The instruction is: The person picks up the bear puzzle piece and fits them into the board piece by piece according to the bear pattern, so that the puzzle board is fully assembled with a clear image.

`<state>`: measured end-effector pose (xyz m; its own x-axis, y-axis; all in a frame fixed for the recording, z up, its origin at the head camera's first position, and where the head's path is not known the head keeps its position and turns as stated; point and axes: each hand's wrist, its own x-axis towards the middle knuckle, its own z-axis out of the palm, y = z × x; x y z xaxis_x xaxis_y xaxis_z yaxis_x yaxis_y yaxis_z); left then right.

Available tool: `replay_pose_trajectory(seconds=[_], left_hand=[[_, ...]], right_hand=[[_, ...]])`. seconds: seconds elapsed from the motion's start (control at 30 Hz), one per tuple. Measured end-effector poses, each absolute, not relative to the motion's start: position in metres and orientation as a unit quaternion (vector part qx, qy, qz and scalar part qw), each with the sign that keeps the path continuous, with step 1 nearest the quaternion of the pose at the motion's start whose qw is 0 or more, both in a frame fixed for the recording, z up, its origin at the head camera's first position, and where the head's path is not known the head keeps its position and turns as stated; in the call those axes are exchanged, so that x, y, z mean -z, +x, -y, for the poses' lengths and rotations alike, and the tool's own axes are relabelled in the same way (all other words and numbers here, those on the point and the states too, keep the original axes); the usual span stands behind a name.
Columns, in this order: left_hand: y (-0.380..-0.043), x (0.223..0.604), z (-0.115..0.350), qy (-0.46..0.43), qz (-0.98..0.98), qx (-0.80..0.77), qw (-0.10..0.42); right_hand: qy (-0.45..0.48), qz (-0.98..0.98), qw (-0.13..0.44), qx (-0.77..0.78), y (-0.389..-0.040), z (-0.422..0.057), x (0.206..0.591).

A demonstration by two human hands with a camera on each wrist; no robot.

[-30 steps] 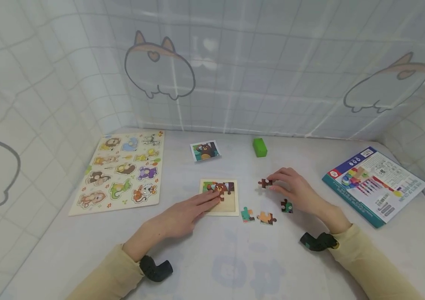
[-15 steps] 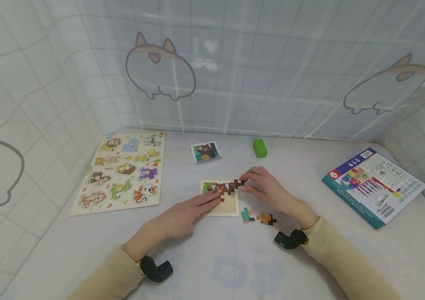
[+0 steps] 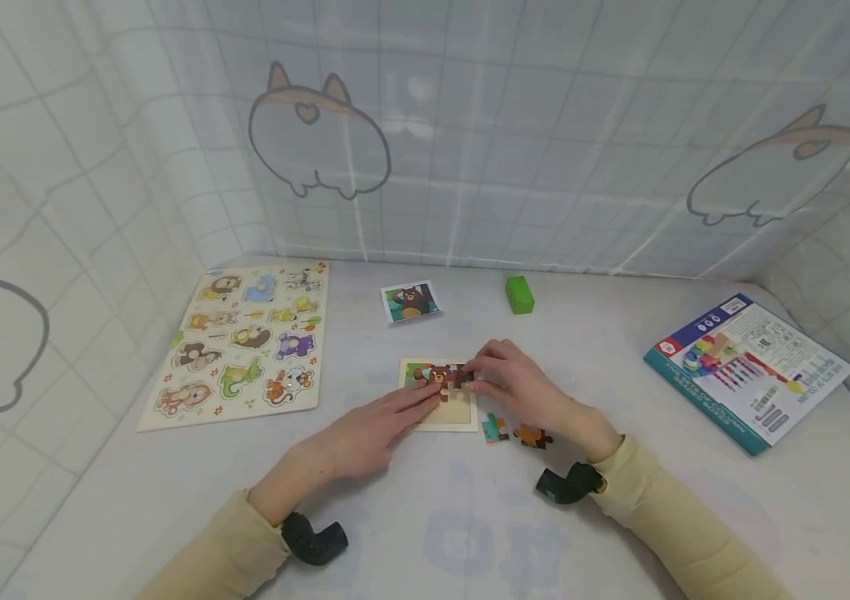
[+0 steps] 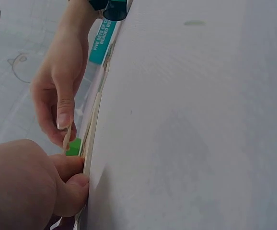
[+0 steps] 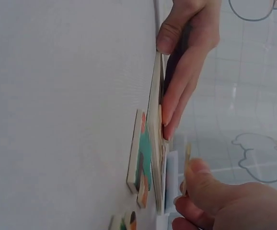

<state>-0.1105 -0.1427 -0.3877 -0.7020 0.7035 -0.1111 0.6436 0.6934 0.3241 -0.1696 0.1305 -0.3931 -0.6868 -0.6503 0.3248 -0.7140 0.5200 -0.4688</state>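
My right hand [image 3: 530, 390] pinches a brown puzzle piece [image 3: 462, 377] over the right side of a small square wooden puzzle tray [image 3: 474, 415]. In both wrist views this piece [image 5: 188, 155] appears edge-on and raised above the tray. My left hand [image 3: 361, 432] rests on the tray's left side, its straight fingers touching the bear-picture pieces [image 3: 436, 375] set along the top. Bare wood shows in the tray's lower part. Beside the tray lie a teal piece [image 3: 494, 428] and an orange-brown piece [image 3: 532, 437]. The right wrist view shows part of another piece [image 5: 124, 221].
A bear picture card [image 3: 412, 303] and a green block [image 3: 519, 295] lie behind the tray. An animal puzzle board [image 3: 245, 342] is at the left, and a flat printed box [image 3: 751, 375] at the right. A tiled-pattern sheet [image 3: 470, 167] rises at the back.
My right hand has carried the brown piece left from above the table to over the tray, turning it on the way. The left hand has stayed in place.
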Motion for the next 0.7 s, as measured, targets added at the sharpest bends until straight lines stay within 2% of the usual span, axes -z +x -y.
replay_pose_trajectory(seconds=[0.3, 0.7], left_hand=[[-0.1103, 0.3879, 0.1417, 0.356, -0.913, -0.152, 0.131], [-0.1121, 0.3906, 0.1401, 0.349, -0.918, -0.156, 0.108]], right_hand=[[0.393, 0.870, 0.038, -0.294, -0.1667, -0.1269, 0.3991], [0.393, 0.872, 0.051, -0.286, -0.1655, -0.1247, 0.4027]])
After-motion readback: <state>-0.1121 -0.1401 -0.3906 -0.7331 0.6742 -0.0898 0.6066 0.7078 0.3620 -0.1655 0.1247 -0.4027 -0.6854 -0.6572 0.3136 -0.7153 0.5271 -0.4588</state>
